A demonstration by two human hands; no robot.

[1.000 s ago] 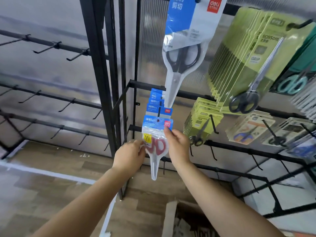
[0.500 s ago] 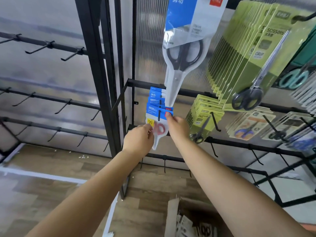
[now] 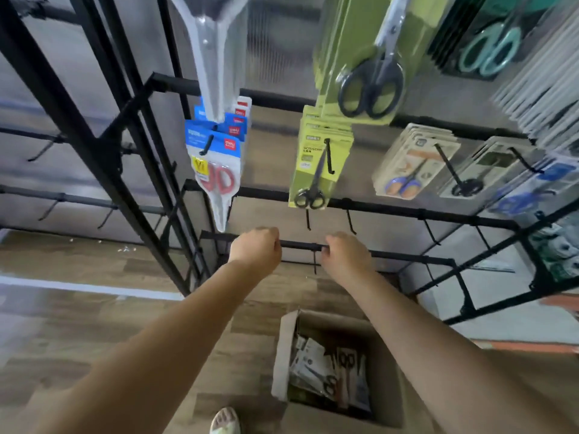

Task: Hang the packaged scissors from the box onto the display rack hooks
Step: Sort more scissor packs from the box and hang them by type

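A blue-carded pack of red-handled scissors (image 3: 216,170) hangs free on a black hook (image 3: 207,145) of the display rack, in front of several like packs. Below it my left hand (image 3: 255,247) and my right hand (image 3: 343,256) are both loosely curled and hold nothing. They hover in front of the rack's lowest bar (image 3: 300,245), apart from the packs. The open cardboard box (image 3: 283,355) stands on the floor under my arms, with several packaged scissors (image 3: 329,371) inside.
Green packs of black scissors (image 3: 319,164) hang to the right, with beige and blue packs (image 3: 413,164) beyond. Bare hooks (image 3: 350,221) stick out of the lower bars. A black rack post (image 3: 103,145) rises on the left. My shoe (image 3: 225,421) is by the box.
Both hands have let go of the red-handled scissors pack, which now hangs on its hook, and have dropped down and back. The view has tilted down toward the box.
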